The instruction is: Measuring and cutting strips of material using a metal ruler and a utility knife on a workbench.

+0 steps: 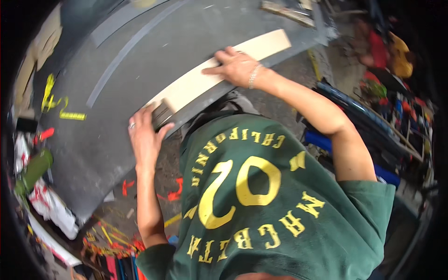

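Observation:
A long, pale wooden strip (186, 88) lies slantwise along the near edge of a dark grey worktable (112, 144). At its left end sits a small grey-brown rectangular block (163, 112). My left hand (145, 133) is closed around that block, thumb on the near side and fingers on the far side. Farther right, my right hand (237, 67) grips across the strip, its fingers over the far edge and one digit lying on the upper face. The underside of the strip and the face of the block against it are hidden.
Long grey strips (135, 35) lie on the far part of the table. A yellow tape measure (73, 115) and a green cylinder (35, 172) are at the left. Wood scraps (287, 14) rest at the far right. Orange pieces (175, 189) litter the floor.

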A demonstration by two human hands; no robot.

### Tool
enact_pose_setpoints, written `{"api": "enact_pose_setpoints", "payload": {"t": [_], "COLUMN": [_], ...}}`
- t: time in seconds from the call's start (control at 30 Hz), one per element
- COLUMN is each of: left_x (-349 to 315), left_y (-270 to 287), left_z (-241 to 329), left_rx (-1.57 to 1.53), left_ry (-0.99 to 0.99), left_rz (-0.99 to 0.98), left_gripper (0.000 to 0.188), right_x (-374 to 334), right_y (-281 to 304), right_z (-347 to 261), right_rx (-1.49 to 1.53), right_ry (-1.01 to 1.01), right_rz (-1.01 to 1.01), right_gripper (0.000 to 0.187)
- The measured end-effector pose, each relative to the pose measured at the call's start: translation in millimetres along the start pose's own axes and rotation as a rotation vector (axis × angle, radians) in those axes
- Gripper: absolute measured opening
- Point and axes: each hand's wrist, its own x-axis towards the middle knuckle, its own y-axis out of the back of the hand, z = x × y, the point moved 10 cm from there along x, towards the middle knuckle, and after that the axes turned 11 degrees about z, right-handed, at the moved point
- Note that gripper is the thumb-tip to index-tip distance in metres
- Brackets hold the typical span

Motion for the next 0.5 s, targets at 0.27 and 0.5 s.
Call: {"api": "enact_pose_setpoints", "payload": {"t": [0.27,0.5], "left_x": [63.9,86.1], "left_y": [-38.6,-103.9], "left_z": [107.0,139.0], "left_rx": [-0.485,-0.571], "left_ry": [-0.012,0.151], "left_rz": [0.093,0.253], "left_gripper": [0.032,0.018], "right_x": [-2.0,-3.1], "right_y": [0.5,2.7], "right_z": [8.3,32.1], "right_rx": [0.094,0.351], "right_ry": [-0.101,-0.198], "right_rz": [-0.033,0.046], "right_gripper": [0.072,0.075]}}
